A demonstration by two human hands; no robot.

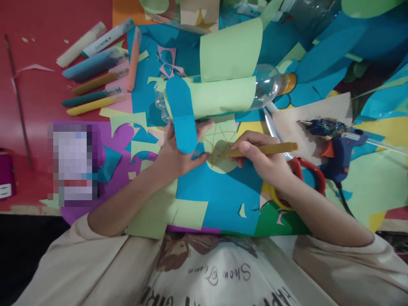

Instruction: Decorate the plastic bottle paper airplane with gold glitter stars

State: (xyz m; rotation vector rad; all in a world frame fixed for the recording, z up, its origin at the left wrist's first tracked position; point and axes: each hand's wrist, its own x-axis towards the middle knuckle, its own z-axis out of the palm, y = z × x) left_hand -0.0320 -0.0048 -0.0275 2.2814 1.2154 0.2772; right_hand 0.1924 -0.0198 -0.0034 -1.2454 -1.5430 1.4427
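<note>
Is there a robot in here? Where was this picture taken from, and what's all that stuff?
No robot here, just a person with two bare hands. The only picture comes from a camera worn on their head, looking down; that's why you see their shirt at the bottom.

The right hand holds a brownish-yellow marker, its tip at a round-ended light green paper piece with a star drawn on it. The left hand is beside that paper, partly under a rounded blue paper strip.

On the red table lie more markers, paper scraps, a clear plastic bottle wrapped in green paper, red-and-yellow-handled scissors and a blue glue gun.
</note>
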